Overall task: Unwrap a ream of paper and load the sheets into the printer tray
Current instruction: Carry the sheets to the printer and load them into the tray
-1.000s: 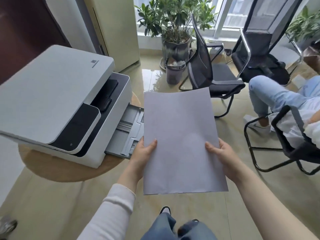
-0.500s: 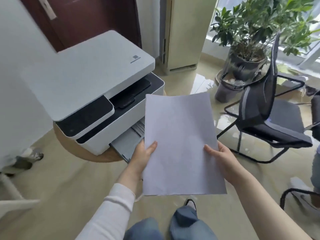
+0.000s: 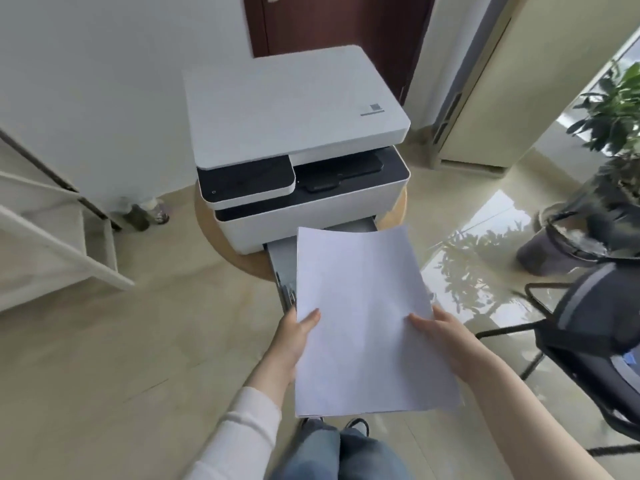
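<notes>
A thin stack of white paper sheets hangs flat in front of me, held at both long edges. My left hand grips its left edge with the thumb on top, and my right hand grips the right edge the same way. Straight ahead, a white and black printer sits on a round wooden table. Its grey paper tray is pulled out toward me. The paper's far end hovers over the tray and hides most of it.
A dark mesh chair stands close on the right, with a potted plant and a dark bin behind it. A white metal frame fills the left. My jeans-clad legs are below the paper.
My view has swung left until the printer is straight ahead. The paper, still in both hands, now lines up over the pulled-out tray instead of to its right.
</notes>
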The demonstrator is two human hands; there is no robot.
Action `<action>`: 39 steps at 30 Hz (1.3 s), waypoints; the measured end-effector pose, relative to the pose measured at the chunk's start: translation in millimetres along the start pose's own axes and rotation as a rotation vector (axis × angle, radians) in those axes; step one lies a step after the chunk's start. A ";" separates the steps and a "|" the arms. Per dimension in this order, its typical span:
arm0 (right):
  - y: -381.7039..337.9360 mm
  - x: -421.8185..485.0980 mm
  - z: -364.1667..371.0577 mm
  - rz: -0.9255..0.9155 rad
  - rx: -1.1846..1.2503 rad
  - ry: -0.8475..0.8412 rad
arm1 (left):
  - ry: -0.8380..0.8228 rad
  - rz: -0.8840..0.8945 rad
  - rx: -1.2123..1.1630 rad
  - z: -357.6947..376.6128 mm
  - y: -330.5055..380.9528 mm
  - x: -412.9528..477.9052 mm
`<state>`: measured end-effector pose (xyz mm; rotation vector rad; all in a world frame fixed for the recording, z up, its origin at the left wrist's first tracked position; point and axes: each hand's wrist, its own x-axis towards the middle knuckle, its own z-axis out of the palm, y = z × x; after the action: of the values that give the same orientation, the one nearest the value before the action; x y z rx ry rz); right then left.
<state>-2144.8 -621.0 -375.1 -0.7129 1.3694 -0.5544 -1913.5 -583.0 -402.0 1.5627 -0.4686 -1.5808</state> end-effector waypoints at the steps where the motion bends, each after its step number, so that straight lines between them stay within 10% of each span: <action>1: -1.8 3.1 2.7 0.018 -0.018 -0.017 | 0.021 -0.013 -0.018 -2.9 -3.5 0.9; 17: -32.1 80.8 -18.2 0.174 -0.143 -0.303 | 0.258 -0.086 -0.162 23.5 -30.2 25.6; 39: -32.3 153.0 -7.1 0.249 -0.241 -0.183 | 0.322 -0.068 0.018 21.2 -37.9 53.8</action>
<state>-2129.8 -754.7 -455.2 -0.7534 1.3397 -0.1244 -1937.6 -608.5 -461.5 1.8222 -0.2541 -1.3423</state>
